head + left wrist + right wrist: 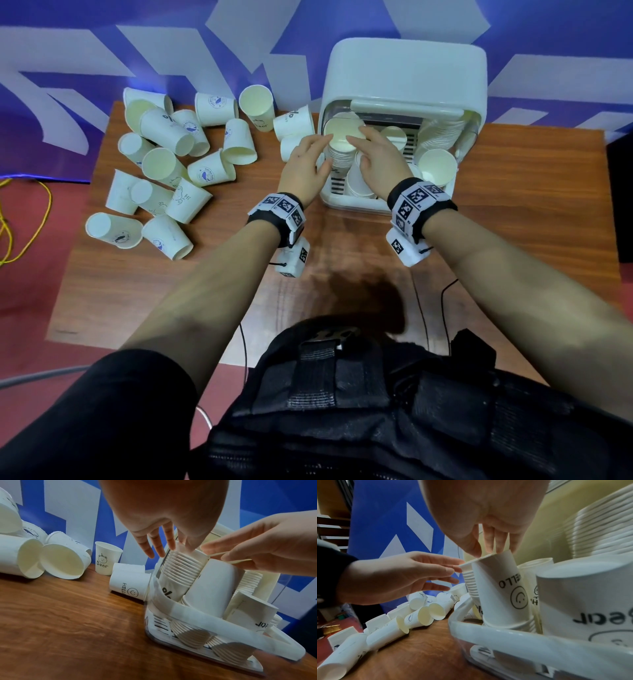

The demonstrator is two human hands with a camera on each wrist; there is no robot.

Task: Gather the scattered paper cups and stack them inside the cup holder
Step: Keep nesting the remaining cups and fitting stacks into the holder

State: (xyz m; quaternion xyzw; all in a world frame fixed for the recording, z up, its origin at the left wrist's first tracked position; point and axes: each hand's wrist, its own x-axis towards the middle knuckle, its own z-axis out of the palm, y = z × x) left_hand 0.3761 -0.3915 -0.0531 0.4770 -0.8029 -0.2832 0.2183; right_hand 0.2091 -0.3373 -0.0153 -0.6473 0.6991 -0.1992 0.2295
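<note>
Both hands, left hand (306, 161) and right hand (373, 156), rest relaxed fingertips on the tall stack (340, 150) rim, likely steadying it inside the cup holder (404, 68). Loose cups (164, 168) lie at 9 o'clock on the desk (342, 246).

Head view: from above, facing forward and down over both forearms onto the wooden table (513, 192), blue banner (85, 51) beyond.
Left wrist view: low, close under the left hand (163, 513), facing the cup holder (197, 616).
Right wrist view: closer, under the right hand (488, 513), facing leftward.
Shared: all three catch the stack of cups (339, 154) and scattered cups (164, 171).
</note>
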